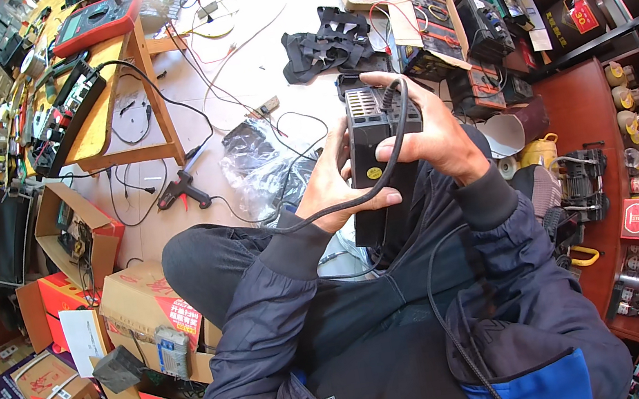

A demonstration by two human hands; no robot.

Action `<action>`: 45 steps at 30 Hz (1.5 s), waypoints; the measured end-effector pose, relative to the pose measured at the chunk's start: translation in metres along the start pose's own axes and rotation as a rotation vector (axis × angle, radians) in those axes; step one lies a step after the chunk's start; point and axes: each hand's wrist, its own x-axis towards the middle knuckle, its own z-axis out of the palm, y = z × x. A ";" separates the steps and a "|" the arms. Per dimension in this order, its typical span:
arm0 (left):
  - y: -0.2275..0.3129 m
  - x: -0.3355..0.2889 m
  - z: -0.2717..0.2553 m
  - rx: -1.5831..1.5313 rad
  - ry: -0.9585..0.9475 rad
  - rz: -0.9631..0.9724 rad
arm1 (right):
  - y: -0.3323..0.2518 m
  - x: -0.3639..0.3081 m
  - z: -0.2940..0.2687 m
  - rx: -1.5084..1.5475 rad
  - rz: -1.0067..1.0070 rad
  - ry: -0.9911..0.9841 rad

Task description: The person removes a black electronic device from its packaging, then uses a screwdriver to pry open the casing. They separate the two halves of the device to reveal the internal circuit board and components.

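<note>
Littered floor (267, 67) spreads beyond the left hand (326, 190); a black box (365, 141) sits clamped between it and the right hand (440, 136). Its cord (400, 140), draped across the left hand, could snag if turned, tugging the box loose.

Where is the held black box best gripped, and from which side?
Probably the long sides of the black box, left hand from the left, right hand from the right: its long, narrow body fits between them. Keep off the slotted end, where the cord comes out.
</note>
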 end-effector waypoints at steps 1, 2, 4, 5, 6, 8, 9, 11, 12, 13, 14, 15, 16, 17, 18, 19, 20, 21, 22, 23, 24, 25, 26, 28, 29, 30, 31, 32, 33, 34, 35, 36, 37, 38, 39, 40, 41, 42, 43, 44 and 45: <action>0.002 -0.001 0.000 0.000 -0.014 0.012 | -0.001 0.000 0.000 0.015 -0.009 -0.001; 0.003 -0.001 0.000 -0.012 -0.014 0.017 | -0.001 0.000 0.000 0.015 0.023 0.014; 0.004 -0.003 0.001 -0.036 -0.009 0.029 | -0.001 -0.002 0.000 0.060 0.021 0.000; 0.004 -0.003 0.002 -0.011 -0.004 0.040 | -0.001 -0.003 0.000 0.025 0.015 0.011; 0.003 -0.002 0.002 -0.020 0.001 0.037 | 0.000 -0.003 0.000 -0.013 0.008 0.024; 0.003 -0.001 0.003 -0.016 0.028 0.028 | 0.000 -0.004 0.001 -0.019 0.003 0.053; 0.003 -0.001 0.003 -0.031 0.025 0.023 | 0.000 -0.004 0.002 -0.016 0.011 0.058; 0.004 0.000 0.003 -0.030 0.027 0.016 | 0.000 -0.003 0.002 0.009 0.019 0.061; 0.004 0.001 0.003 -0.046 0.029 0.018 | 0.000 -0.003 0.002 0.033 0.024 0.061; 0.005 0.000 0.003 -0.055 0.029 0.021 | 0.000 -0.003 0.002 0.059 0.031 0.065; 0.006 0.000 0.003 -0.057 0.036 0.016 | 0.000 -0.002 0.002 0.062 0.035 0.060; 0.006 -0.001 0.003 -0.094 0.027 0.015 | -0.001 -0.003 0.002 0.068 0.043 0.057; 0.006 -0.001 0.003 -0.124 0.023 0.010 | -0.001 -0.003 0.002 0.072 0.050 0.054; 0.006 -0.001 0.003 -0.155 0.018 0.004 | -0.001 -0.004 0.003 0.043 0.035 0.059; 0.005 0.000 0.002 -0.130 0.020 0.025 | -0.001 -0.004 0.003 0.006 0.025 0.069; 0.005 0.002 0.001 -0.105 0.024 0.044 | -0.001 -0.005 0.005 -0.027 0.018 0.080; 0.004 0.003 0.000 -0.073 0.029 0.056 | -0.001 -0.006 0.007 -0.058 0.008 0.092; 0.003 0.004 0.001 -0.115 0.041 0.065 | 0.000 -0.005 0.009 -0.057 0.004 0.104; 0.001 0.004 0.000 -0.117 0.039 0.068 | 0.000 -0.005 0.010 -0.076 -0.016 0.104; 0.000 0.005 -0.002 -0.110 0.032 0.070 | 0.000 -0.005 0.011 -0.096 -0.037 0.106; -0.001 0.006 -0.002 -0.104 0.024 0.070 | 0.001 -0.005 0.012 -0.103 -0.061 0.119; -0.002 0.006 -0.002 -0.125 0.023 0.075 | 0.001 -0.005 0.013 -0.109 -0.055 0.113; -0.003 0.006 -0.002 -0.146 0.022 0.080 | 0.002 -0.005 0.014 -0.104 -0.052 0.115; -0.005 0.006 -0.002 -0.160 0.025 0.090 | 0.002 -0.005 0.013 -0.102 -0.054 0.115; -0.005 0.005 -0.002 -0.156 0.028 0.094 | 0.002 -0.006 0.012 -0.106 -0.057 0.113; -0.005 0.005 -0.003 -0.148 0.033 0.097 | 0.002 -0.006 0.011 -0.113 -0.059 0.109; -0.004 0.004 -0.003 -0.163 0.029 0.087 | 0.002 -0.005 0.009 -0.090 -0.054 0.102; -0.003 0.003 -0.004 -0.174 0.026 0.070 | 0.002 -0.006 0.007 -0.064 -0.046 0.097; -0.002 0.002 -0.005 -0.175 0.017 0.059 | 0.002 -0.005 0.006 -0.030 -0.051 0.095; -0.001 0.002 -0.005 -0.160 0.022 0.054 | 0.003 -0.005 0.005 -0.028 -0.051 0.101; -0.001 0.002 -0.005 -0.136 0.025 0.050 | 0.005 -0.004 0.005 -0.016 -0.058 0.111; 0.000 0.002 -0.005 -0.112 0.026 0.046 | 0.006 -0.004 0.004 -0.004 -0.066 0.122; 0.000 0.001 -0.004 -0.125 0.042 0.033 | 0.008 -0.004 0.004 0.009 -0.049 0.120; 0.000 0.001 -0.004 -0.156 0.046 0.044 | 0.010 -0.004 0.005 0.008 -0.047 0.118; -0.001 0.001 -0.003 -0.180 0.053 0.053 | 0.012 -0.004 0.005 0.007 -0.042 0.117; -0.002 0.000 -0.003 -0.190 0.052 0.067 | 0.015 -0.004 0.006 0.018 -0.046 0.122; -0.001 0.007 -0.006 -0.149 0.017 0.117 | 0.017 -0.006 0.007 0.152 -0.025 0.055; -0.001 0.003 -0.008 -0.198 0.059 0.072 | 0.021 -0.005 0.009 0.108 0.041 0.058; -0.002 0.004 -0.009 -0.192 0.063 0.075 | 0.022 -0.006 0.008 0.122 0.016 0.048; -0.003 0.004 -0.010 -0.187 0.068 0.077 | 0.024 -0.007 0.009 0.131 0.035 0.060; -0.004 0.004 -0.011 -0.178 0.069 0.081 | 0.025 -0.007 0.009 0.119 0.027 0.059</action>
